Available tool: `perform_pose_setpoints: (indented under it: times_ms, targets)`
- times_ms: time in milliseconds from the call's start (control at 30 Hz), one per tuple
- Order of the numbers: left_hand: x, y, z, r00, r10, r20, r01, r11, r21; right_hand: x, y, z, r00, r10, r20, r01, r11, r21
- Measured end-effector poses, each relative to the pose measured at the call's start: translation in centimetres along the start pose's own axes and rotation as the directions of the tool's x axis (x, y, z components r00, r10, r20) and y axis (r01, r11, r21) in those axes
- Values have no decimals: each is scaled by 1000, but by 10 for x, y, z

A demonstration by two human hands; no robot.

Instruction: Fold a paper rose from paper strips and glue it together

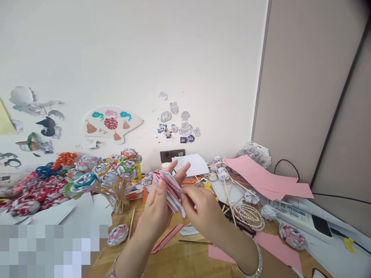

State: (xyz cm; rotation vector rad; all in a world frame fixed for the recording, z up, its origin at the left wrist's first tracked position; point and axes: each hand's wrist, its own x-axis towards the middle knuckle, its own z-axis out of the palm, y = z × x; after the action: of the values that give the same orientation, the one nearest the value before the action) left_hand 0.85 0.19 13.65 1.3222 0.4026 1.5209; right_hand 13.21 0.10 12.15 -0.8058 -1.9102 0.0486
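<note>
A bundle of folded pink and white paper (169, 189) is held up over the middle of the table. My left hand (160, 202) grips it from the left, thumb pressed on its near face and fingers behind, two fingertips sticking up past it. On the right side, my right hand (198, 206) pinches the paper's edge between thumb and fingers. Below them a folded pink strip (168, 238) and a small white paper piece (189, 230) lie on the wooden table (165, 264).
Paper flowers on sticks (116, 173) crowd the left. At right are pink sheets (261, 177), a bead string (249, 217), loose sticks (228, 193), a white keyboard-like device (301, 220) and a paper rose (292, 236). A wall (188, 46) with stickers stands behind.
</note>
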Motion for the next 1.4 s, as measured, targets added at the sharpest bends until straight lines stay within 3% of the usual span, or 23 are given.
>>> perform_pose_setpoints:
  times_ms: [167,367,533,600,667,767,833,1033,1267,1400]
  targets:
    - [-2,1,5,999,30,34,-31,999,23,-1,-3,-1,999,35,24,-36,996,78]
    - [-1,0,0,994,98,39,-99,995,33,0,-7,-6,990,-34,138,3,976,219]
    - [-6,-2,-2,990,100,95,-104,994,34,-1,-7,-3,999,31,41,-39,975,218]
    - [-7,-3,0,988,126,87,-129,991,23,-2,-7,-3,996,69,57,-82,958,273]
    - [-7,-2,1,988,143,64,-145,989,21,-2,-8,-3,979,123,165,-181,897,404]
    - [-7,0,3,989,144,46,-145,989,32,-1,-8,-5,917,143,372,-352,731,585]
    - [-6,2,4,990,136,38,-138,990,42,-1,-8,-5,905,141,401,-378,697,610]
    - [-1,0,4,988,152,-33,-147,982,118,-3,-8,-3,941,133,310,-286,803,523]
    - [0,-7,7,950,226,-213,-115,893,436,-4,-9,3,997,55,54,-66,971,229]
    - [-4,-9,14,946,174,-274,-60,924,379,-6,-8,9,1000,14,-2,-14,995,97]
